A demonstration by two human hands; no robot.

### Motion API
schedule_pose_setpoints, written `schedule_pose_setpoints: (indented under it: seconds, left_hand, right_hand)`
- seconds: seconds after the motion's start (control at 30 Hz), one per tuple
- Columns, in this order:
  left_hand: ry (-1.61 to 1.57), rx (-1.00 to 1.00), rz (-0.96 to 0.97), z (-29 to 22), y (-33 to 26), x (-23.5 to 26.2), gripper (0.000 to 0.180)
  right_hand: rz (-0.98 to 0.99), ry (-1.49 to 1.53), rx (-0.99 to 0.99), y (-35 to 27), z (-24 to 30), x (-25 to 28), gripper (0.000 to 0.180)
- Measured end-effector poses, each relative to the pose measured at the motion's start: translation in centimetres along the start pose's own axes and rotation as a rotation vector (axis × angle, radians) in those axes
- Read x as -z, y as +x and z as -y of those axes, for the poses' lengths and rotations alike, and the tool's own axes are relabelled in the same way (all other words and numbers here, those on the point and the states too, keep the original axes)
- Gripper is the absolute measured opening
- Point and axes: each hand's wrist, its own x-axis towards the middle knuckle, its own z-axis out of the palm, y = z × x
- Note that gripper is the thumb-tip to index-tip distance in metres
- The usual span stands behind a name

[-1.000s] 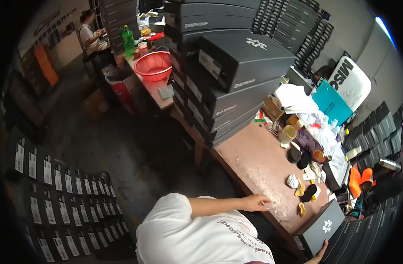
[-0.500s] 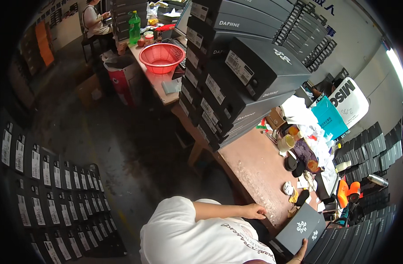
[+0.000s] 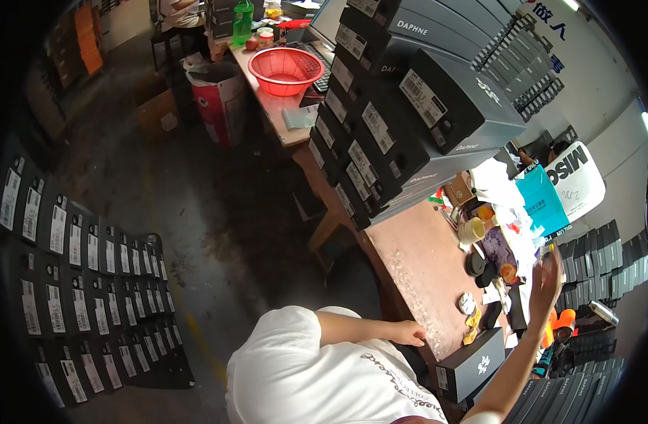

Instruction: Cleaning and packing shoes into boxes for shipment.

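Note:
My left hand [image 3: 410, 332] rests at the near edge of the table [image 3: 409, 265], its fingers curled closed and nothing visible in them. My right arm stretches over a dark grey shoebox [image 3: 471, 364] with a white emblem, which sits at the table's near right end with its lid on. Away from that box, my right hand [image 3: 548, 279] is raised over the clutter at the right, below a teal box [image 3: 543, 199]. Its fingers point away from me and look apart, slightly blurred. The hand covers the spot where a pale bottle lay.
A tall stack of dark shoeboxes [image 3: 380, 134] stands on the table. Beyond are a red plastic basket [image 3: 285, 74] and a green bottle [image 3: 242, 21]. Jars and a crumpled tissue [image 3: 466, 304] lie along the table's right side. Shoebox rows [image 3: 90, 283] line the left floor. Another person sits far off.
My right hand has let go of the shoebox and moved away over the clutter at the right. The view has shifted slightly. My left hand stays by the table edge, its fingers more curled.

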Motion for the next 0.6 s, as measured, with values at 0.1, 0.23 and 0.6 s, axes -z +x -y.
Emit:
schedule_pose_setpoints:
  seconds: [0.1, 0.23, 0.6]
  left_hand:
    - [0.041, 0.007, -0.035, 0.6, -1.4, 1.1, 0.041]
    - [0.075, 0.004, 0.035, 1.1, -1.1, -0.1, 0.042]
    - [0.049, -0.15, -0.182, -0.6, 0.2, 2.1, 0.038]
  right_hand:
    - [0.014, 0.007, 0.412, 10.3, 15.8, -4.7, 0.054]
    - [0.142, -0.494, 0.429, 17.8, 23.2, -9.2, 0.066]
    - [0.079, -0.543, 0.39, 17.2, 15.1, -10.2, 0.069]
